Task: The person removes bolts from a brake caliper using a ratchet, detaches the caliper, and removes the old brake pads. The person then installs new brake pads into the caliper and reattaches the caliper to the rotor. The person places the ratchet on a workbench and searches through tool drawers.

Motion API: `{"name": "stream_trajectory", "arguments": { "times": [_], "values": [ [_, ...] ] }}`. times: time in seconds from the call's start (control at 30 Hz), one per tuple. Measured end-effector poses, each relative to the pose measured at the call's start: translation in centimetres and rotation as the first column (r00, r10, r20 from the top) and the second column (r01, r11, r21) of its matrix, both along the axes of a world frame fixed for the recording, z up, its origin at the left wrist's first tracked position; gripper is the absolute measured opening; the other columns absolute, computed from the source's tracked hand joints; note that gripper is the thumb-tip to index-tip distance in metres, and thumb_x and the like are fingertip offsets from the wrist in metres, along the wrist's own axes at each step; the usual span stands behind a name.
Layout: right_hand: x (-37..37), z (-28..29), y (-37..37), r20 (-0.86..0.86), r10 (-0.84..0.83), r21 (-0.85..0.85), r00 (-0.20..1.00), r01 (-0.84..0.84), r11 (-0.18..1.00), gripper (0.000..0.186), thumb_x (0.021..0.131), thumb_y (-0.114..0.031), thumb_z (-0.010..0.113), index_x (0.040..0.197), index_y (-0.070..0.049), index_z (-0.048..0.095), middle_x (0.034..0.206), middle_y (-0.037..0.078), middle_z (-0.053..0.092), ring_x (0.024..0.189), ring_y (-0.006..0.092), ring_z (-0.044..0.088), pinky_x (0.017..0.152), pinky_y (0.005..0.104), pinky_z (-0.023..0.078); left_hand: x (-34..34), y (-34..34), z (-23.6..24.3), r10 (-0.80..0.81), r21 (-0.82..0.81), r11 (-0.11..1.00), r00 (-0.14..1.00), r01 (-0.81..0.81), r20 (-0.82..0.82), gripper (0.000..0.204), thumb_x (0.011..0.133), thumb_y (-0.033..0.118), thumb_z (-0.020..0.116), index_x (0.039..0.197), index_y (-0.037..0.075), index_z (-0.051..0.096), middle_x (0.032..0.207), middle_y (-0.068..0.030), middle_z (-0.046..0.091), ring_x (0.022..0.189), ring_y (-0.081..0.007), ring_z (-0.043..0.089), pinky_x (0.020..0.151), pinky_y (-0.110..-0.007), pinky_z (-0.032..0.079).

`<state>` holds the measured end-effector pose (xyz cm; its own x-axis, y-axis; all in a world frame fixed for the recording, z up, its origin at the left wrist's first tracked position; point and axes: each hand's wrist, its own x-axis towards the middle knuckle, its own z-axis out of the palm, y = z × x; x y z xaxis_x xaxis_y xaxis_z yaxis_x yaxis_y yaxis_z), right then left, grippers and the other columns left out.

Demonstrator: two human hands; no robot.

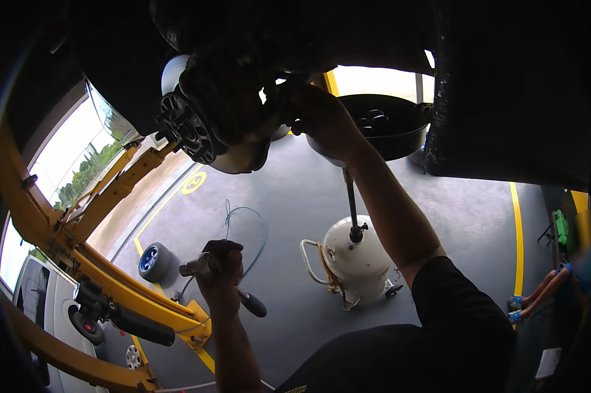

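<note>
Backlit from here: daylight blows out the left opening [63, 144] and glares off the grey floor [453, 223]. The vehicle underside [367, 33] is near-black; right hand [318, 118] seems half lost in shadow, hard to call. Fisheye bows the yellow lift post [20, 190], rim vignetted.

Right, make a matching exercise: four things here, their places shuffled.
1. Black round pan
2. White rounded metal tank
3. Black tyre with blue rim
4. Grey metal handheld tool

A. Gripped by the left hand
B. At the foot of the dark pole
C. On the grey floor, left of the tank
D. At that pole's top

Pairs: 1-D, 2-B, 3-C, 4-A
</note>
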<state>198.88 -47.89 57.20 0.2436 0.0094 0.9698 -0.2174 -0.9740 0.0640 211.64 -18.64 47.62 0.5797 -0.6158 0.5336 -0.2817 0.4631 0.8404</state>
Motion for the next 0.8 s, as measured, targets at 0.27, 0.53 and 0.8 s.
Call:
{"name": "stream_trajectory", "arguments": {
  "times": [0.27,0.53,0.8],
  "values": [
    [1.9,-2.1,-2.7,0.183,0.491,0.399,0.852,-0.521,0.755,0.032,0.100,-0.017,0.062,0.130,-0.005,0.060,0.101,0.006,0.070,0.086,0.0088,0.065,0.073,0.0225,0.052,-1.1,-4.1,8.5,0.267,-0.068,0.964,0.938,-0.258,0.223,0.018,0.094,0.024,0.069,0.100,0.007,0.066,0.063,0.0049,0.046,0.046,-0.0028,0.032,0.046,-0.022,0.022],
    [2.3,-3.6,-6.2,0.589,0.764,0.256,0.265,-0.957,0.135,0.026,0.100,-0.015,0.061,0.123,-0.002,0.061,0.091,0.003,0.067,0.076,0.0057,0.061,0.066,0.0218,0.050,-0.7,-9.1,14.9,0.464,-0.189,0.882,0.722,-0.432,0.513,0.031,0.094,0.033,0.072,0.102,0.003,0.069,0.070,-0.0049,0.062,0.064,-0.0113,0.058,0.064,-0.030,0.044],
    [-1.0,-1.2,-0.1,0.594,0.756,0.468,0.274,-0.883,-0.047,0.021,0.099,-0.015,0.062,0.116,-0.002,0.063,0.088,0.002,0.066,0.074,0.0059,0.059,0.064,0.0218,0.048,-1.1,-12.1,15.6,0.610,-0.358,0.722,0.302,-0.592,0.732,0.018,0.090,0.019,0.073,0.101,0.006,0.069,0.096,-0.0176,0.070,0.090,-0.0298,0.073,0.077,-0.038,0.059]
  ]
}}
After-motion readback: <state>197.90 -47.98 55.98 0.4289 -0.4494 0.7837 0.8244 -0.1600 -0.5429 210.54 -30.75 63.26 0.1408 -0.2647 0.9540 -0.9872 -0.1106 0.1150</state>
